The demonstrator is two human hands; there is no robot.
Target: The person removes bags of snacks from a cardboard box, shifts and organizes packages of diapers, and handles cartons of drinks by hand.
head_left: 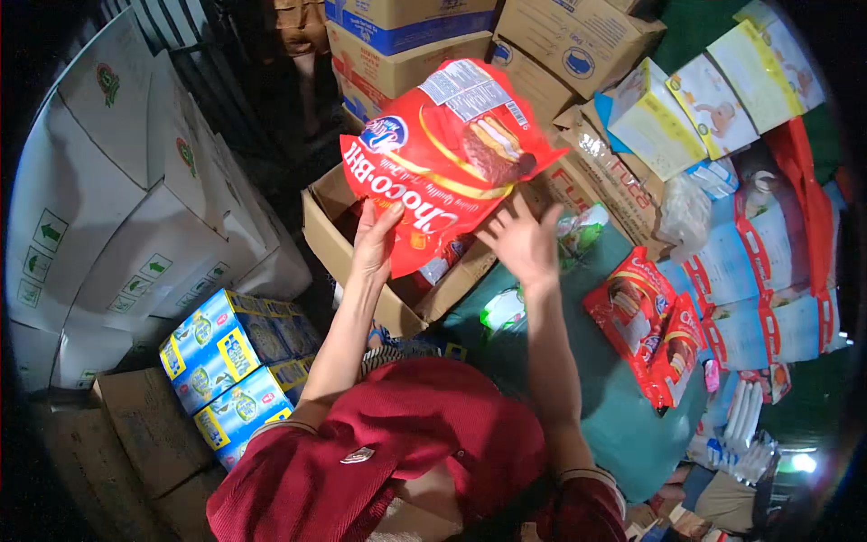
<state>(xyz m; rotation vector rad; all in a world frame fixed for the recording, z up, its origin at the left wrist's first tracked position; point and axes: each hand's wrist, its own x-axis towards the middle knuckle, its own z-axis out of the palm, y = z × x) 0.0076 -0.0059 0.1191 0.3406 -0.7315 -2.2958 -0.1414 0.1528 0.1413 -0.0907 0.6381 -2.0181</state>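
Observation:
A large red bag of Choco-Bhi snacks [452,163] is tilted up in front of me, its printing upside down. My left hand [375,237] pinches the bag's lower edge, thumb on the front. Beside the bag's lower right corner is my right hand [524,239], fingers spread; whether the fingertips touch the bag I cannot tell. Under the bag stands an open cardboard box [330,226] with more packaged goods partly visible inside. Two smaller red snack packs [637,316] lie on the green surface [578,361] to the right, and green-and-white packets [582,230] are near my right hand.
White cartons [117,172] are stacked at left, above blue-and-yellow packs [239,361]. Brown cartons [406,72] stand at the back, near part of another person [302,27]. Yellow-and-white boxes [659,117] and blue-and-red packages [722,271] line the right side.

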